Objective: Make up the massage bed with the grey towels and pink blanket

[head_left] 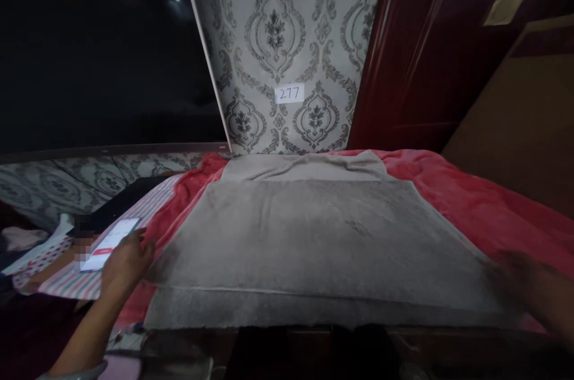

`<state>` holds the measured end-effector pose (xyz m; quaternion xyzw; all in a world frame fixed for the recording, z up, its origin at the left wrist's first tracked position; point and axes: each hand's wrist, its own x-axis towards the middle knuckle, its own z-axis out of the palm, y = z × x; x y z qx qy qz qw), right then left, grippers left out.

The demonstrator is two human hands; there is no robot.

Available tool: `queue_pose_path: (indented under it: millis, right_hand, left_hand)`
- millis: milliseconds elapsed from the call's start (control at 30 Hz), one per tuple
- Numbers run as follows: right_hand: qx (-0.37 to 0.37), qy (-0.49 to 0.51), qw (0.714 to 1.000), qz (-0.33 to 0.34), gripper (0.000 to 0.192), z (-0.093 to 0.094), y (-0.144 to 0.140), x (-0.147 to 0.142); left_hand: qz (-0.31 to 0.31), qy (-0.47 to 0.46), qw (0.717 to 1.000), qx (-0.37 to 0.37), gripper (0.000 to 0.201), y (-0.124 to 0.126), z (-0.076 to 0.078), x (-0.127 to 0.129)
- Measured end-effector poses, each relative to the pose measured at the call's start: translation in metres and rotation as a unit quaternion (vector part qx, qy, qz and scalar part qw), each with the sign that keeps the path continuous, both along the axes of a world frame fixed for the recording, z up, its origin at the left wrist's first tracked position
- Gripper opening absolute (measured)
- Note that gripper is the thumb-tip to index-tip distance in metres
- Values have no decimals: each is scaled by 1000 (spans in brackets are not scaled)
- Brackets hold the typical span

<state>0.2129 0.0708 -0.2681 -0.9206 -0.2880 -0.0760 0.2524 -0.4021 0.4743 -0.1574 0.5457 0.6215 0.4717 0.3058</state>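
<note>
A grey plush cloth (287,236) lies spread flat across the middle, with a layer of it showing below its near edge. My left hand (128,260) is beside the cloth's left edge, its fingers apart, with nothing seen in them. Just left of that hand, a phone with a lit screen (110,245) rests on a striped cloth (72,285). At the cloth's right edge is my right hand (522,281), smeared by motion and dark. Whether its fingers touch or grip the cloth cannot be made out.
Under the grey cloth is a red blanket (484,206). A lighter grey cloth (305,167) lies behind it, against the patterned wall (278,21). A large dark screen (103,51) stands at left, a cardboard panel (520,128) at right.
</note>
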Motion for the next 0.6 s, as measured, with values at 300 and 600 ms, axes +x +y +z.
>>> queue_pose_path:
  millis: [300,600]
  right_hand:
    - [-92,-87,944,305,59,43,225,-152]
    - [-145,9,897,417,62,18,247,-136]
  left_hand:
    - [-421,197,877,125,46,12,-35,241]
    - [-417,520,728,163,60,16,-88,265]
